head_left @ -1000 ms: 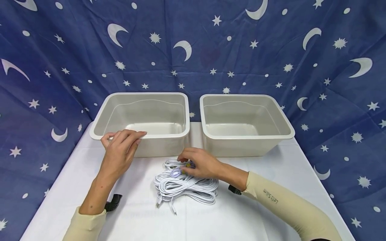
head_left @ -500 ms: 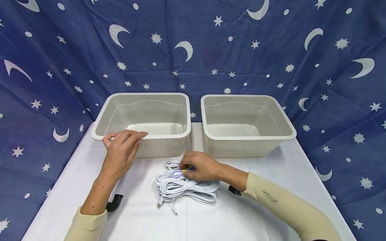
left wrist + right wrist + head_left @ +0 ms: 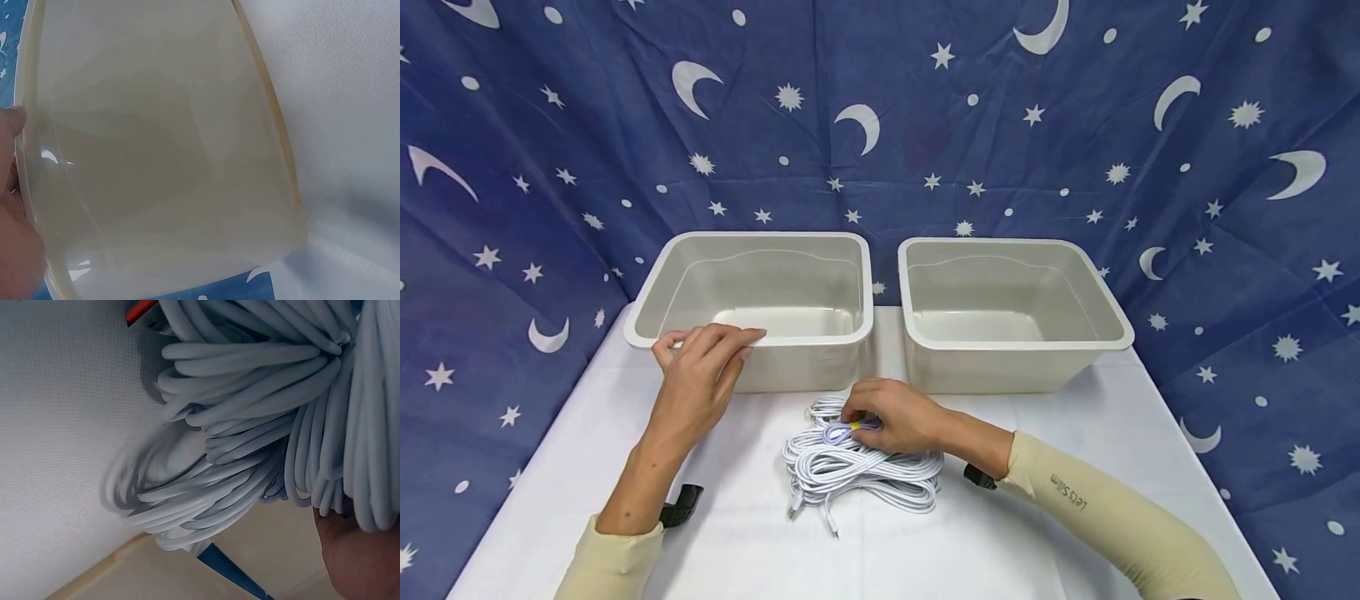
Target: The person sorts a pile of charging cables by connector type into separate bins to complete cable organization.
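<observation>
R hand (image 3: pixel 904 414) is bent in & mostly closed, w/ its thumb & fingers round a small lilac cord loop (image 3: pixel 837 432) that has a yellow tie (image 3: pixel 854 426) on it. The lilac cord loop is up on top of a pile of white cables (image 3: pixel 868 468), near the front of the 2 bins. The pile is made of big loops, & some lie over each other. One white plug (image 3: pixel 793 505) pokes out at the L side of the pile, & a thin cable end (image 3: pixel 832 527) pokes out at the front, both on the white tablecloth (image 3: pixel 760 550). In the R wrist cam, the white loops fill most of the top R part & hide most of the hand, so can't tell there what the fingers do. L hand (image 3: pixel 700 375) is partly closed too, w/ bent fingers over the front rim of the L bin (image 3: pixel 805 367) & the thumb on the outside. The R bin (image 3: pixel 992 368) is next to it w/ a small gap, abt the same size & color, a light gray-beige. Tan sleeves (image 3: pixel 1120 517) cover both arms. Behind it all hangs a dark blue cloth (image 3: pixel 910 92) w/ white moons, stars & dots.
</observation>
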A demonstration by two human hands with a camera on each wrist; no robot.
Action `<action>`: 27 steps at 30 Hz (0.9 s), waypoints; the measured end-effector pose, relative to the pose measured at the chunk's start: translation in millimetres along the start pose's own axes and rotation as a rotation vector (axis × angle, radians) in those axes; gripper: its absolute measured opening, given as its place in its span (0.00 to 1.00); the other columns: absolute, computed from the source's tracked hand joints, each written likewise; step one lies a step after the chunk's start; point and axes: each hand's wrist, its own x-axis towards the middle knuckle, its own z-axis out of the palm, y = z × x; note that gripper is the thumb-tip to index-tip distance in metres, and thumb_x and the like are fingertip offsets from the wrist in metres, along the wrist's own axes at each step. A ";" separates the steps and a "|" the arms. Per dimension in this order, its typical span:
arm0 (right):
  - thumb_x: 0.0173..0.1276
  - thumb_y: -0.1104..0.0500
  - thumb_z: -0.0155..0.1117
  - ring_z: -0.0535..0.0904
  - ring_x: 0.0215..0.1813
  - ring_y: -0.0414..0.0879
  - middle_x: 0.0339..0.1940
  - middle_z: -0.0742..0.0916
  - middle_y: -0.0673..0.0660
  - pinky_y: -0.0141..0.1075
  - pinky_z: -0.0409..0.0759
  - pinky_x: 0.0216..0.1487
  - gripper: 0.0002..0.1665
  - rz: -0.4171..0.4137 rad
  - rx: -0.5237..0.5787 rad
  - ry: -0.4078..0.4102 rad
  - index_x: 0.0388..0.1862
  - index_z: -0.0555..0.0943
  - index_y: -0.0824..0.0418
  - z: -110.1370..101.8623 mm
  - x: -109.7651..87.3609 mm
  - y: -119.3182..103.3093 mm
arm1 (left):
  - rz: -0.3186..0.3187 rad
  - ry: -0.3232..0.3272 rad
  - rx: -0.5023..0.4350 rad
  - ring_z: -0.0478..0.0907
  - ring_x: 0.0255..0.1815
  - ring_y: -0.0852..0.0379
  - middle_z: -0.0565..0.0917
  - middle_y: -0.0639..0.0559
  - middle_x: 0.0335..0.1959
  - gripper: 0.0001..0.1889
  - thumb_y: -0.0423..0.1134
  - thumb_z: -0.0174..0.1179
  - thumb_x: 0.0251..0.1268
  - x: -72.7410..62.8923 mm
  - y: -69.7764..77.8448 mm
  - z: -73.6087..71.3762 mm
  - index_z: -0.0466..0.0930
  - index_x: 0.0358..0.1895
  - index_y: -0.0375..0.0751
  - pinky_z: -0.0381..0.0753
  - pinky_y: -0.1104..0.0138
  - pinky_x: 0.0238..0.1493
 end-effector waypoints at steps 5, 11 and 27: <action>0.69 0.59 0.74 0.81 0.47 0.37 0.45 0.87 0.46 0.30 0.80 0.54 0.10 0.005 0.023 0.019 0.48 0.88 0.55 0.0 -1.6 -1.8 | 0.004 0.010 -0.018 0.81 0.48 0.49 0.86 0.53 0.46 0.17 0.30 0.66 0.74 -0.5 0.2 1.1 0.89 0.60 0.52 0.53 0.41 0.62; 0.69 0.60 0.73 0.81 0.48 0.37 0.45 0.86 0.45 0.30 0.80 0.56 0.10 -0.022 0.032 0.066 0.48 0.88 0.53 -0.8 -1.0 -2.2 | 0.003 0.012 -0.019 0.81 0.48 0.49 0.86 0.53 0.46 0.17 0.29 0.66 0.73 -0.5 -0.1 0.8 0.89 0.59 0.52 0.53 0.41 0.61; 0.70 0.64 0.72 0.82 0.48 0.40 0.44 0.86 0.48 0.33 0.82 0.53 0.13 -0.086 0.116 0.169 0.52 0.85 0.59 -6.4 3.9 -4.1 | 0.004 -0.001 -0.003 0.81 0.49 0.49 0.85 0.52 0.46 0.16 0.32 0.64 0.76 -0.6 -0.6 0.1 0.88 0.60 0.52 0.53 0.42 0.62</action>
